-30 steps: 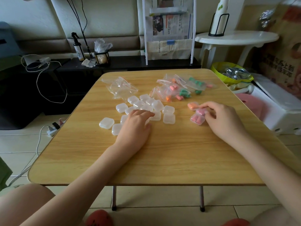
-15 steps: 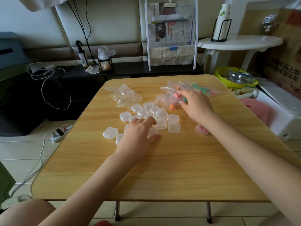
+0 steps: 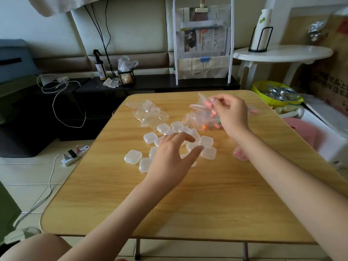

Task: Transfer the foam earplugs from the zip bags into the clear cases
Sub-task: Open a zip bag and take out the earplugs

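Wooden tabletop [image 3: 188, 200] fills centre of frame. Cluster of clear cases [image 3: 150, 137], all lids closed, sits at centre; one case [image 3: 133, 156] lies apart at the cluster's left edge. Left hand [image 3: 172, 159] rests over the cluster, fingers spread and relaxed, thumb tip touching a case [image 3: 208, 153], nothing gripped. Right hand [image 3: 230, 113] raised at upper centre-right, thumb and fingers pinching a zip bag [image 3: 204, 104] with pink earplugs [image 3: 207, 104] inside. More filled zip bags [image 3: 201, 123] lie below that hand, holding pink, orange and green plugs. Empty zip bags [image 3: 149, 114] lie crumpled at upper centre-left of the tabletop. Filled case [image 3: 240, 154] with pink plugs sits just beside the right forearm, partly hidden. White round side table [image 3: 282, 53] at upper right.
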{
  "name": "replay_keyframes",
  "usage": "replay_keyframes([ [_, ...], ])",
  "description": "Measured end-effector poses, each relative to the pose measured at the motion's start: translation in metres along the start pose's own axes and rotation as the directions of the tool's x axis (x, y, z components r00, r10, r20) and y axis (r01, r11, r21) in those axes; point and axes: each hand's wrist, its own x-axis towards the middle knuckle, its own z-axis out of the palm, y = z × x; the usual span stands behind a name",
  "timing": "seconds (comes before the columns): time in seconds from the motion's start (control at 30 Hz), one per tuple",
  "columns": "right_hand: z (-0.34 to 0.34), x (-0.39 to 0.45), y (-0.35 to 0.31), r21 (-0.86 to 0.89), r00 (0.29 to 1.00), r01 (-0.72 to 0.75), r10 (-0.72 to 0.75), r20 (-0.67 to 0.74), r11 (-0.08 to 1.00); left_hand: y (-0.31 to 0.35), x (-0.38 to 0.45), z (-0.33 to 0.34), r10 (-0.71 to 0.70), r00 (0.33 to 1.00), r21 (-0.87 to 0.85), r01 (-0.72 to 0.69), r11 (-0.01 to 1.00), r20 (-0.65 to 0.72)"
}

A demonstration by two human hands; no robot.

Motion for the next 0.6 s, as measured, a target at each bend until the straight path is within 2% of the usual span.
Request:
replay_keyframes([
  [0.1, -0.009, -0.023, -0.023, 0.315, 0.984, -0.16, 0.126, 0.126, 0.935, 0.003, 0.004, -0.006, -0.206, 0.978, -0.262, 0.195, 0.945, -0.015],
  [0.17, -0.014, -0.042, -0.034, 0.466, 0.95, -0.278, 0.169, 0.261, 0.84, 0.001, 0.008, -0.011, -0.326, 0.944, -0.448, 0.311, 0.838, 0.044],
  [0.23, -0.019, -0.06, -0.041, 0.532, 0.904, -0.381, 0.186, 0.384, 0.756, -0.001, 0.011, -0.014, -0.41, 0.905, -0.589, 0.393, 0.707, 0.111],
  [0.37, -0.024, -0.084, -0.047, 0.58, 0.82, -0.538, 0.222, 0.527, 0.612, -0.005, 0.013, -0.015, -0.478, 0.862, -0.757, 0.424, 0.498, 0.168],
  [0.43, -0.025, -0.088, -0.048, 0.615, 0.786, -0.604, 0.249, 0.566, 0.507, -0.005, 0.013, -0.016, -0.446, 0.857, -0.799, 0.449, 0.4, 0.259],
  [0.5, -0.028, -0.09, -0.049, 0.628, 0.763, -0.641, 0.276, 0.584, 0.441, -0.004, 0.014, -0.018, -0.368, 0.862, -0.806, 0.476, 0.351, 0.349],
  [0.6, -0.032, -0.089, -0.045, 0.641, 0.759, -0.651, 0.314, 0.571, 0.407, -0.005, 0.017, -0.024, -0.365, 0.858, -0.833, 0.473, 0.288, 0.361],
])
